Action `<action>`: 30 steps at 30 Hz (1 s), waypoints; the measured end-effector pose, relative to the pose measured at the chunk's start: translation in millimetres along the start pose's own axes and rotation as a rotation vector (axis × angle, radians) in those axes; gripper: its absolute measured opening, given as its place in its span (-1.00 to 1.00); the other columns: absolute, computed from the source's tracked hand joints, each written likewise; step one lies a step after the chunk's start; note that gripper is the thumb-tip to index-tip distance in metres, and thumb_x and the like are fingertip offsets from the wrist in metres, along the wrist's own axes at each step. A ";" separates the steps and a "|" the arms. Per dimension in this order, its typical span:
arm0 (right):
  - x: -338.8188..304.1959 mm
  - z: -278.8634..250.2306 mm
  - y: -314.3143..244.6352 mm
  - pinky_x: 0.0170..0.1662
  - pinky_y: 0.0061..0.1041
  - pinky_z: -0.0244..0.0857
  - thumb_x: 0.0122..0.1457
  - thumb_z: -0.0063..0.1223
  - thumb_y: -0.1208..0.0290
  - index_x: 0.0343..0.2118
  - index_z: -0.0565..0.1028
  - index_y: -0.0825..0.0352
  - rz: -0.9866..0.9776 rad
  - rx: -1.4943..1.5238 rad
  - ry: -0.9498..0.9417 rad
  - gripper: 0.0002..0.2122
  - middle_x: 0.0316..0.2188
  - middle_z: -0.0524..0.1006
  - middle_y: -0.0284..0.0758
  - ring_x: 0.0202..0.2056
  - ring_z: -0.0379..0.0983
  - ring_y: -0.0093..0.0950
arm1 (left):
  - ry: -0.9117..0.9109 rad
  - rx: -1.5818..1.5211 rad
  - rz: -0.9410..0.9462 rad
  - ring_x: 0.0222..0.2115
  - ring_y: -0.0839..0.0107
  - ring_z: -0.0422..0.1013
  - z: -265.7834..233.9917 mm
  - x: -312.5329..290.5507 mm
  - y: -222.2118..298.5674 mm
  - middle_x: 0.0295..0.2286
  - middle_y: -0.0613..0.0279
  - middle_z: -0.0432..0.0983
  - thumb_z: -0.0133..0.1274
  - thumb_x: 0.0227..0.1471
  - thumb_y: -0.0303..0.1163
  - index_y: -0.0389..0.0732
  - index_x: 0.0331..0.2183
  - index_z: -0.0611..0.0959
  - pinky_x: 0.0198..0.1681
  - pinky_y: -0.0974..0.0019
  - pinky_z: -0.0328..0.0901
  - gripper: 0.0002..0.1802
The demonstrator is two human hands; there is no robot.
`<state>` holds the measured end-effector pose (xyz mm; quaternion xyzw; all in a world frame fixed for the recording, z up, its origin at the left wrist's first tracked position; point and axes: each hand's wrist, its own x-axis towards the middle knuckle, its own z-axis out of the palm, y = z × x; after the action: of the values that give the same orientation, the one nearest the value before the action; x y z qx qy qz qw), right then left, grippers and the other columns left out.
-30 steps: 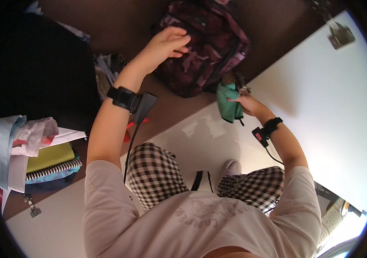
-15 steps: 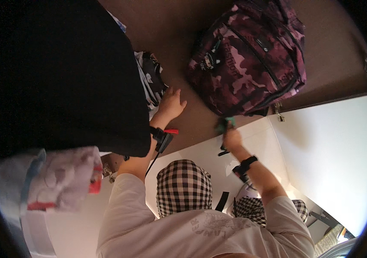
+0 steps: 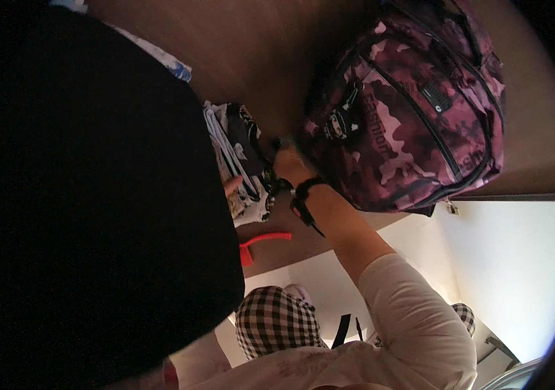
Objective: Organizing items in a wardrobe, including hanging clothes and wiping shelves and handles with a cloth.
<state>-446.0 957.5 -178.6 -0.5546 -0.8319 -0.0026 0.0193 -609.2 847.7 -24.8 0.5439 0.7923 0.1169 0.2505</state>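
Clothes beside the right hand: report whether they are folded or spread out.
Folded, apparently: the clothes lie in a compact pile beside the right hand, with layered edges showing close together.

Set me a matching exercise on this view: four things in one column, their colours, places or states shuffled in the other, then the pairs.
1. backpack
2. right hand
3. red object
4. left hand

A. mostly hidden by black cloth
B. just below the folded clothes in the picture
C. maroon and pink camouflage
D. between the folded clothes and a camouflage-patterned thing

Pairs: 1-C; 2-D; 3-B; 4-A
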 end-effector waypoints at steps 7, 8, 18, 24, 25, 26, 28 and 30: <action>138.9 -15.3 108.3 0.05 -0.23 0.10 0.12 -0.16 0.37 -0.25 0.53 0.39 0.464 0.098 0.069 -0.73 -0.22 0.49 -0.11 -0.19 0.40 -0.22 | -0.195 -0.017 -0.132 0.21 -0.01 -0.40 16.4 -2.4 16.4 0.19 -0.10 -0.46 0.19 -0.26 0.17 -0.25 0.18 -0.32 0.24 0.05 -0.31 0.32; 144.2 -15.5 122.4 0.05 -0.23 0.10 0.12 -0.16 0.37 -0.25 0.53 0.39 0.475 0.105 0.072 -0.73 -0.22 0.49 -0.11 -0.19 0.40 -0.22 | -0.200 0.001 -0.045 0.22 0.03 -0.42 30.6 10.4 8.2 0.19 -0.09 -0.52 0.18 -0.29 0.23 -0.27 0.16 -0.40 0.24 0.08 -0.31 0.39; 60.8 -47.2 77.2 0.05 -0.10 0.11 0.01 -0.01 0.29 0.04 0.33 0.13 0.260 0.186 -0.011 -0.55 0.08 0.16 -0.15 0.07 0.07 -0.07 | -0.087 0.023 0.165 0.20 -0.06 -0.53 84.6 49.1 -40.7 0.17 -0.20 -0.60 0.18 -0.29 0.23 -0.31 0.12 -0.52 0.22 0.12 -0.44 0.45; -72.1 -22.9 3.3 -0.12 -0.22 0.28 0.03 -0.09 0.34 0.10 0.21 0.29 0.191 0.215 -0.006 -0.49 -0.05 0.25 -0.20 -0.04 0.20 -0.19 | 0.112 0.137 0.137 0.22 0.10 -0.43 56.3 46.4 -40.9 0.19 -0.08 -0.52 0.24 -0.32 0.17 -0.31 0.17 -0.31 0.21 0.19 -0.24 0.38; -92.6 -30.3 -9.3 -0.12 -0.22 0.28 0.03 -0.09 0.34 0.10 0.21 0.29 0.183 0.220 -0.007 -0.49 -0.05 0.25 -0.20 -0.04 0.20 -0.19 | 0.174 0.069 0.179 0.22 0.09 -0.39 49.9 52.3 -51.8 0.19 -0.10 -0.45 0.22 -0.33 0.21 -0.33 0.17 -0.28 0.21 0.23 -0.24 0.38; -113.1 -38.9 -20.1 -0.13 -0.22 0.28 0.02 -0.09 0.36 0.11 0.20 0.26 0.136 0.222 -0.036 -0.48 -0.05 0.25 -0.21 -0.04 0.20 -0.20 | 0.180 0.074 0.169 0.22 0.09 -0.39 46.5 54.4 -62.3 0.19 -0.10 -0.45 0.22 -0.33 0.21 -0.33 0.17 -0.28 0.21 0.23 -0.24 0.38; -163.2 -44.6 -15.5 -0.13 -0.23 0.27 0.01 -0.09 0.38 0.12 0.20 0.23 0.120 0.208 -0.090 -0.47 -0.05 0.25 -0.22 -0.03 0.20 -0.22 | 0.179 0.100 0.156 0.20 0.06 -0.30 44.5 41.0 -42.3 0.19 -0.13 -0.36 0.17 -0.28 0.23 -0.34 0.17 -0.22 0.20 0.19 -0.19 0.31; -220.4 -44.3 7.7 -0.12 -0.20 0.26 -0.02 -0.08 0.43 0.14 0.18 0.18 -0.104 0.230 -0.220 -0.44 -0.04 0.24 -0.22 -0.03 0.19 -0.18 | 0.172 0.123 0.157 0.19 0.03 -0.22 39.5 19.0 -11.4 0.18 -0.16 -0.28 0.12 -0.24 0.24 -0.34 0.17 -0.15 0.19 0.15 -0.14 0.24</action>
<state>-353.0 756.0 -142.2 -0.5019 -0.8513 0.1524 -0.0086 -603.1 857.4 -68.6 0.6065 0.7715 0.1337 0.1379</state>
